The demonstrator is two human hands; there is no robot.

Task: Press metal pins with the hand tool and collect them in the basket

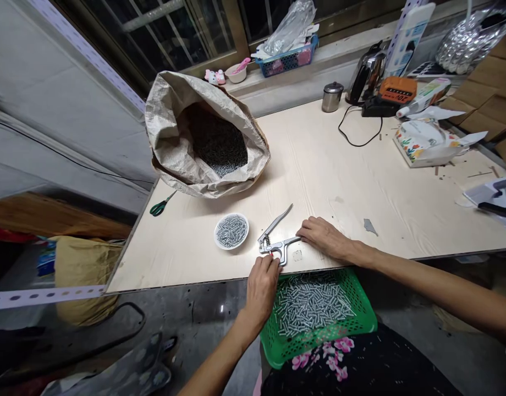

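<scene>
A metal hand press plier (pixel 275 235) lies on the pale wooden table (pixel 360 181) near its front edge, its upper handle raised. My right hand (pixel 324 237) rests on the lower handle, fingers curled over it. My left hand (pixel 262 284) pinches something small at the plier's jaw; I cannot make out what. A small white bowl (pixel 231 231) of little metal pieces stands just left of the plier. On my lap, below the table edge, a green basket (pixel 314 313) holds several similar metal pieces.
A large woven sack (pixel 203 143) of metal parts stands open at the table's back left, green-handled scissors (pixel 162 205) beside it. A kettle (pixel 366 71), steel cup (pixel 332 96), black cable (pixel 356 135) and tissue pack (pixel 426 144) occupy the back right. Boxes stand far right.
</scene>
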